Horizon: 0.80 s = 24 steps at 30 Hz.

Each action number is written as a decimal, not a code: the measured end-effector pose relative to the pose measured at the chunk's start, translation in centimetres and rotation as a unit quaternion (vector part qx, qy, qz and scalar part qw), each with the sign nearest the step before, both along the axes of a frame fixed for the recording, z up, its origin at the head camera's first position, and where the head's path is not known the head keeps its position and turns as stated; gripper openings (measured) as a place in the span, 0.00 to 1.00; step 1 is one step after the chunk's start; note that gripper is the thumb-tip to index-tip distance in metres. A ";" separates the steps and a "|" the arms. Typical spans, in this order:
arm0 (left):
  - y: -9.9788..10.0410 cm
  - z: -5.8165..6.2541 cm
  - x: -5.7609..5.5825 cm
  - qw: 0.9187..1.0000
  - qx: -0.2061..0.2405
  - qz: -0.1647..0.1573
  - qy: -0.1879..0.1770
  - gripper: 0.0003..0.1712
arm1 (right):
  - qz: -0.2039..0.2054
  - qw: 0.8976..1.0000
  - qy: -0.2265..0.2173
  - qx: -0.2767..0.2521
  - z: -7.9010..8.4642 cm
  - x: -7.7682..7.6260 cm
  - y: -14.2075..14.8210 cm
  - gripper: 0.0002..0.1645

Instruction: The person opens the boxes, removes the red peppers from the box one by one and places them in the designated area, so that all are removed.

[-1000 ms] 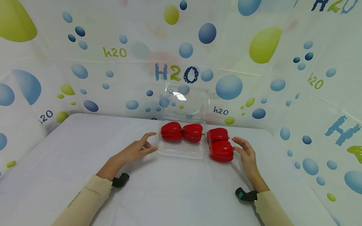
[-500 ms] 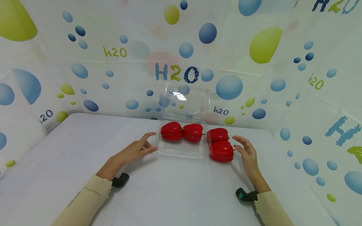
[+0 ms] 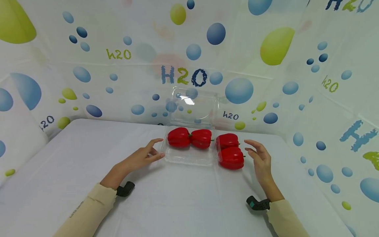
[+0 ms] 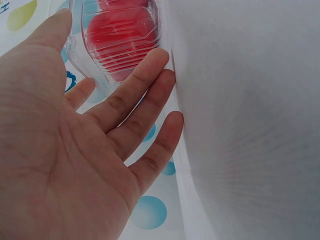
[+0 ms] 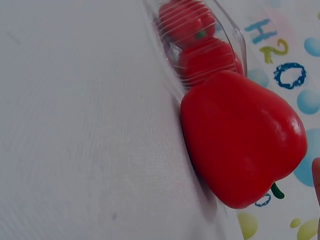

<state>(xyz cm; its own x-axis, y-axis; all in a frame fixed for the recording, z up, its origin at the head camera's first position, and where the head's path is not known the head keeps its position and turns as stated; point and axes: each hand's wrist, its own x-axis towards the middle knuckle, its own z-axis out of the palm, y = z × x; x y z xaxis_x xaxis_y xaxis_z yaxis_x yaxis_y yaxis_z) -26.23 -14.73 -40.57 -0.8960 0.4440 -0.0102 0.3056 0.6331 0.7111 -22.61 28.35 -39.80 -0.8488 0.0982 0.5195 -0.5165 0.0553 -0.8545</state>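
A clear plastic clamshell container (image 3: pixel 189 158) stands near the table's back with its lid (image 3: pixel 196 107) raised. Inside, along the rear, lie two red bell peppers, a left one (image 3: pixel 178 137) and a right one (image 3: pixel 201 138). Two more sit outside by its right wall: a rear pepper (image 3: pixel 227 141) and a front pepper (image 3: pixel 232 158). My left hand (image 3: pixel 139 158) is at the container's left side, fingers relaxed and spread; whether the fingertips touch the wall I cannot tell. To the right of the outer peppers, my right hand (image 3: pixel 262 163) hovers, fingers loosely bent, holding nothing.
A white cloth covers the table (image 3: pixel 183 200). Behind it hangs a patterned curtain (image 3: pixel 142 29) with blue and green drops, directly behind the lid. Dark wrist cameras are strapped on both wrists, the left camera (image 3: pixel 125 189) and the right camera (image 3: pixel 257 203).
My right hand has drawn slightly to the right, away from the outer peppers. The left hand, container and peppers stay put; the head view has shifted a little.
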 end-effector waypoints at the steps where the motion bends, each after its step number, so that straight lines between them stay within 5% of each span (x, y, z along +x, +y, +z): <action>1: 0.0 0.0 0.0 1.000 0.000 0.000 0.001 0.41 | 0.003 1.000 0.003 0.000 0.0 0.0 -0.1 0.19; 24: 0.0 0.1 0.1 1.000 -0.001 0.001 0.002 0.42 | 0.093 0.993 0.060 0.028 1.1 1.1 -2.2 0.19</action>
